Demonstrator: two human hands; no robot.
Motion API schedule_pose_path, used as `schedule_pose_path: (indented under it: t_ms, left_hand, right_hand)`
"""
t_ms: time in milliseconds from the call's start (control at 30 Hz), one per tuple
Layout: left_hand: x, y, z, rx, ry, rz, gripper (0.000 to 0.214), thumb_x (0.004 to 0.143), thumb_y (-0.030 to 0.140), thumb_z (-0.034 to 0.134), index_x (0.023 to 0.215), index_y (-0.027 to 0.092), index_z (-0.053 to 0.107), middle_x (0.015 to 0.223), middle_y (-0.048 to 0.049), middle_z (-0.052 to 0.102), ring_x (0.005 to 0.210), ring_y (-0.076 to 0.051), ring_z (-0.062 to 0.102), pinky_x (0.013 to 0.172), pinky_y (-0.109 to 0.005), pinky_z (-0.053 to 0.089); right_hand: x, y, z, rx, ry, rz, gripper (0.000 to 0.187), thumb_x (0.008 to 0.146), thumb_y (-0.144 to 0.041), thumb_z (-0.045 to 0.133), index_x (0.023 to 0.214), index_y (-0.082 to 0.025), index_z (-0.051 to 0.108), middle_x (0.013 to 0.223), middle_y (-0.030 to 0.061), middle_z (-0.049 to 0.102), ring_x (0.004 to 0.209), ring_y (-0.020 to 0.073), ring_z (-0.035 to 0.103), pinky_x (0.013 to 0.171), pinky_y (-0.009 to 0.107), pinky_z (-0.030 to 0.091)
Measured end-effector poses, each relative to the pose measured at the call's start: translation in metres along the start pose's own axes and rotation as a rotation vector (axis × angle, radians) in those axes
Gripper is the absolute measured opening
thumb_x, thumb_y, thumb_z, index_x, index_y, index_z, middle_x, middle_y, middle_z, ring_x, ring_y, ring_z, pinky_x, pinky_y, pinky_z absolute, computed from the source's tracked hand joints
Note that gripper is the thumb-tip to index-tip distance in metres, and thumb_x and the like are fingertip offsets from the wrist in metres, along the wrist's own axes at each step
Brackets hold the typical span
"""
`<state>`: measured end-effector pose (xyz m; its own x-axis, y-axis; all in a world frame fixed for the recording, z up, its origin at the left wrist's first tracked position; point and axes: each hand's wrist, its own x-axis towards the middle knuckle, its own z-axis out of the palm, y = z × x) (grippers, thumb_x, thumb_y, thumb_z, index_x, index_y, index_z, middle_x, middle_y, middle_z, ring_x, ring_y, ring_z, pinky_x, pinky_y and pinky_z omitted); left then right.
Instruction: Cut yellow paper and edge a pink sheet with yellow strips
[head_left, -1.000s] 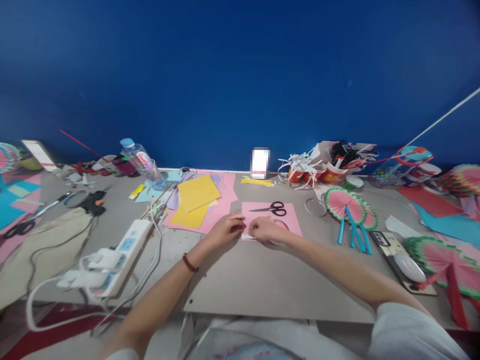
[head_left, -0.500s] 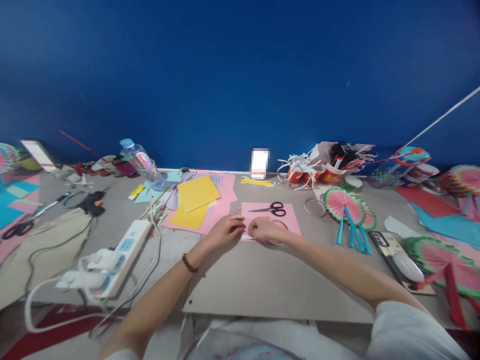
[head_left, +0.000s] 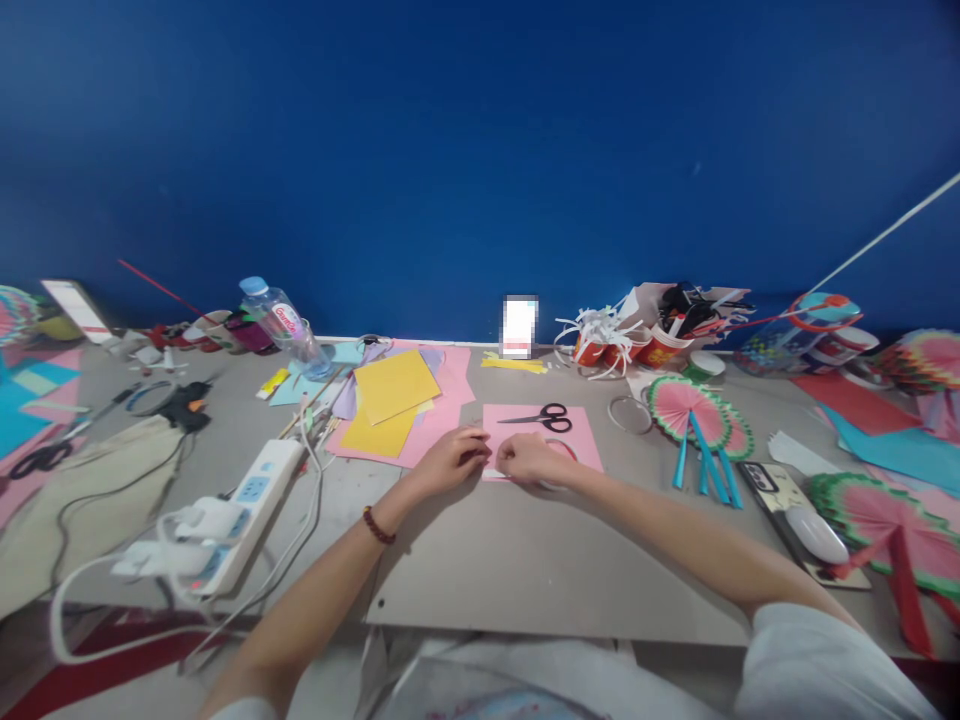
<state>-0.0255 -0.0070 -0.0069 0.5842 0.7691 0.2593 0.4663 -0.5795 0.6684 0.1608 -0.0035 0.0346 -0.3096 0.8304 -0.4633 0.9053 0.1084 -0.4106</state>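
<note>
My left hand (head_left: 452, 457) and my right hand (head_left: 529, 459) meet at the near left corner of a pink paper sheet (head_left: 581, 435) lying on the grey table (head_left: 540, 560). Both hands have their fingers curled and pinched together at the sheet's near edge. What sits between the fingertips is too small to name. Black scissors (head_left: 546, 418) lie on the far part of the pink sheet, just beyond my hands. A bead bracelet is on my left wrist.
Yellow paper sheets (head_left: 390, 395) on more pink paper lie left of my hands. A power strip (head_left: 240, 505) with cables, a glue gun (head_left: 180, 400) and a water bottle (head_left: 285, 325) are further left. Paper fans (head_left: 697, 415), a phone (head_left: 780, 490), cups (head_left: 645, 350) stand right.
</note>
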Motion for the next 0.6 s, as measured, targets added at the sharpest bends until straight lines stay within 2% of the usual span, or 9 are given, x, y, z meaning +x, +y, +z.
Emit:
schedule_pose_path:
  t_ms: [200, 400, 600]
  left_hand:
    - [-0.001, 0.001, -0.001, 0.019, -0.016, 0.01, 0.015, 0.084, 0.022, 0.06, 0.096, 0.02, 0.069, 0.122, -0.0097, 0.06, 0.111, -0.023, 0.056, 0.091, -0.035, 0.05]
    - [-0.001, -0.004, 0.0, 0.021, -0.009, 0.05, 0.027, 0.091, 0.014, 0.043, 0.098, 0.021, 0.068, 0.119, -0.0091, 0.06, 0.111, -0.02, 0.055, 0.095, -0.036, 0.048]
    - [-0.002, -0.005, 0.001, 0.015, -0.021, 0.036, 0.026, 0.091, 0.015, 0.045, 0.101, 0.021, 0.067, 0.121, -0.009, 0.058, 0.112, -0.02, 0.054, 0.096, -0.036, 0.047]
  right_hand:
    - [0.006, 0.005, 0.005, -0.009, 0.014, -0.009, 0.02, 0.073, -0.023, 0.056, 0.08, -0.022, 0.076, 0.084, 0.0053, 0.073, 0.088, 0.0225, 0.061, 0.078, 0.029, 0.038]
    - [0.01, 0.009, 0.01, -0.022, 0.036, -0.024, 0.021, 0.072, -0.024, 0.057, 0.081, -0.023, 0.076, 0.081, 0.0048, 0.073, 0.086, 0.0221, 0.06, 0.078, 0.029, 0.038]
    - [0.01, 0.009, 0.01, -0.018, 0.037, -0.028, 0.021, 0.072, -0.024, 0.056, 0.08, -0.023, 0.076, 0.08, 0.005, 0.073, 0.084, 0.0218, 0.06, 0.076, 0.028, 0.038]
